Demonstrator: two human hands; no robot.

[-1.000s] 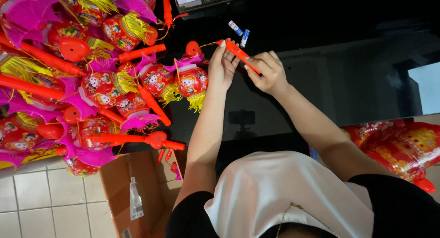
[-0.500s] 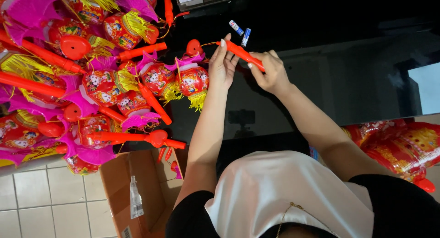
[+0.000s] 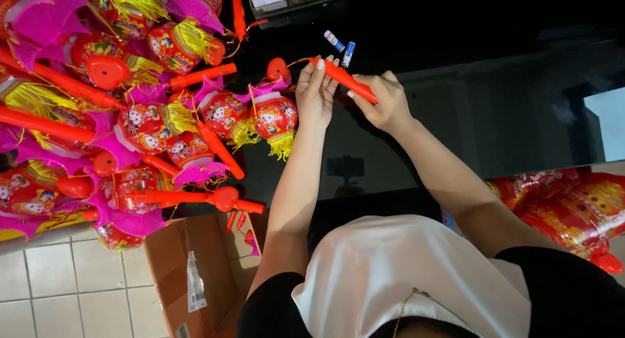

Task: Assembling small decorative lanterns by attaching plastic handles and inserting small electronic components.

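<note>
Right hand (image 3: 385, 102) clamped on orange handle (image 3: 344, 81), left hand (image 3: 315, 94) pinching its tip; better kept steady, clear of batteries (image 3: 341, 47)

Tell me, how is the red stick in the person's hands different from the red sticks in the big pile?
The red stick is held up in both hands, left hand and right hand; the pile's sticks lie loose on the table. The held stick is apart from the heap, while the pile's sticks are tangled among lanterns and pink fans. Both are bright red-orange plastic rods.
</note>
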